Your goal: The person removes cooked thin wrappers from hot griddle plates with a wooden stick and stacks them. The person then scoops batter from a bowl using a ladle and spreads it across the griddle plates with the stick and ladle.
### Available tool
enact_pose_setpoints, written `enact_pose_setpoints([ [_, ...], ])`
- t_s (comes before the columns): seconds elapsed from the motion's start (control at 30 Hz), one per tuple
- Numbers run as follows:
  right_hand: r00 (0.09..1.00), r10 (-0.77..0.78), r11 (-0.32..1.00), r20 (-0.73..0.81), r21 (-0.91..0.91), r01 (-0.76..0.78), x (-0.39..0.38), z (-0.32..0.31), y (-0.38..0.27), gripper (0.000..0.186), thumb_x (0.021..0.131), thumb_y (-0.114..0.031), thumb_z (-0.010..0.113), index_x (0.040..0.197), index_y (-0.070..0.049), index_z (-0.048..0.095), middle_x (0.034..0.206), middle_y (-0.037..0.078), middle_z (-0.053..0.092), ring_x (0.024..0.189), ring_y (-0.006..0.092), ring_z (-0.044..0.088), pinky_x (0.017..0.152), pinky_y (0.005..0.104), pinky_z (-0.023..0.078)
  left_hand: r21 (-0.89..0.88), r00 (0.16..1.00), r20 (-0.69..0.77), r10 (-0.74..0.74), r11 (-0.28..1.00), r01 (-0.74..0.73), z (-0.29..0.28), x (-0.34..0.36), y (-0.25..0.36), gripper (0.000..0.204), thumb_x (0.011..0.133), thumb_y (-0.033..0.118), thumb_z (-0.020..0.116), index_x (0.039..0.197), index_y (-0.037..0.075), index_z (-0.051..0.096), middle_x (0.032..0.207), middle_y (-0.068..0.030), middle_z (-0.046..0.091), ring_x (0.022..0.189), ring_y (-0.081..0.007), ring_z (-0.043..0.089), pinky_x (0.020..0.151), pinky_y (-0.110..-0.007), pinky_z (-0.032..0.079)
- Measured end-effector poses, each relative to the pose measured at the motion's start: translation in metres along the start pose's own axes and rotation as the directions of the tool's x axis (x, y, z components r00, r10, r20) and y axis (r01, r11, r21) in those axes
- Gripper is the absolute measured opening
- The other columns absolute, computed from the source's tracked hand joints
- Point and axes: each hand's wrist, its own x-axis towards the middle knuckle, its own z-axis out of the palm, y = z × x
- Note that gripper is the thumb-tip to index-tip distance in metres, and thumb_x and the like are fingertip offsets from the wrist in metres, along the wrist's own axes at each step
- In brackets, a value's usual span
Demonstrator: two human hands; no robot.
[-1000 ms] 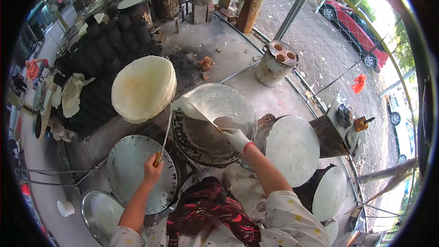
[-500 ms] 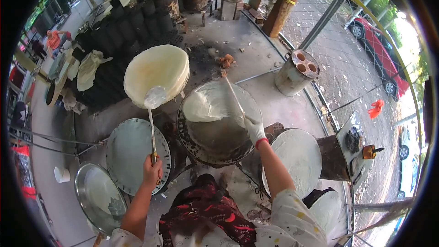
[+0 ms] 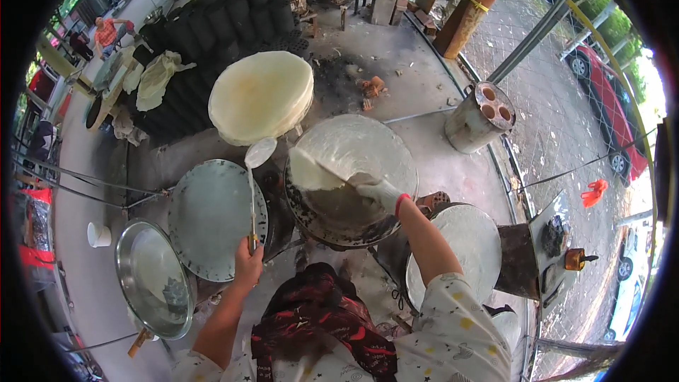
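Note:
My left hand (image 3: 247, 267) is closed around the handle of a long ladle (image 3: 261, 153), whose pale-smeared bowl is just below the near edge of a stack of round, thin, cream-coloured sheets (image 3: 262, 95). My right hand (image 3: 382, 193), in a white glove, grips a thin stick-like tool (image 3: 334, 172) over the round griddle (image 3: 346, 225). Pale batter (image 3: 371, 140) coats the griddle's far and right parts, and its near part shows bare brown. A fan-shaped pale patch (image 3: 310, 172) lies at the tool's far end; whether it is batter or a blade, I cannot tell.
Pale-topped round griddles stand at left (image 3: 216, 219) and right (image 3: 463, 251). A metal basin (image 3: 129, 290) with pale batter sits at lower left. Black coal cylinders (image 3: 212, 35) are stacked behind. A metal can (image 3: 470, 127) with holed cylinders stands by the wire fence at right.
My right hand has swept the tool left and nearer, and batter now covers the griddle's far and right side. My left hand's ladle has come off the sheet stack. The view has shifted.

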Motion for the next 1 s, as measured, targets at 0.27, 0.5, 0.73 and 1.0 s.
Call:
enact_pose_setpoints([
  [0.27,0.856,0.517,0.844,-0.016,0.179,-0.506,-0.046,-0.07,0.027,0.025,0.089,-0.037,0.058,0.099,-0.015,0.065,0.055,-0.006,0.044,0.039,0.0069,0.038,0.034,0.0231,0.027,0.638,0.976,0.172,0.134,0.74,-0.214,0.014,-0.058,-0.036,0.031,0.084,0.015,0.056,0.111,0.002,0.047,0.087,-0.0235,0.059,0.083,-0.0429,0.058,0.066,-0.049,0.045],
  [0.5,0.944,0.127,0.99,0.305,0.027,-0.141,-0.044,-0.001,0.014,0.032,0.085,-0.036,0.061,0.111,-0.017,0.064,0.061,-0.004,0.05,0.041,0.006,0.039,0.036,0.0218,0.03,0.729,0.971,0.165,0.17,0.643,-0.236,0.012,-0.103,-0.053,0.037,0.084,0.014,0.053,0.118,0.002,0.046,0.103,-0.0219,0.059,0.09,-0.0412,0.058,0.077,-0.051,0.045],
  [0.73,0.998,0.024,0.998,-0.052,0.059,-0.02,-0.053,-0.013,0.031,0.033,0.084,-0.031,0.062,0.112,-0.015,0.065,0.061,-0.004,0.05,0.043,0.007,0.039,0.039,0.023,0.031,0.739,0.959,0.141,0.246,0.618,-0.268,0.032,-0.116,-0.047,0.035,0.084,0.012,0.052,0.117,0.001,0.047,0.101,-0.0227,0.059,0.089,-0.0422,0.058,0.075,-0.05,0.045],
  [1.0,0.962,-0.012,0.932,-0.272,0.344,0.109,-0.083,-0.002,0.076,0.04,0.084,-0.031,0.062,0.119,-0.012,0.061,0.06,-0.004,0.05,0.042,0.0056,0.04,0.038,0.0205,0.031,0.683,0.907,0.202,0.369,0.611,-0.401,0.022,-0.113,-0.043,0.031,0.082,0.01,0.056,0.11,0.0,0.048,0.088,-0.0232,0.059,0.082,-0.0434,0.058,0.068,-0.049,0.045],
])
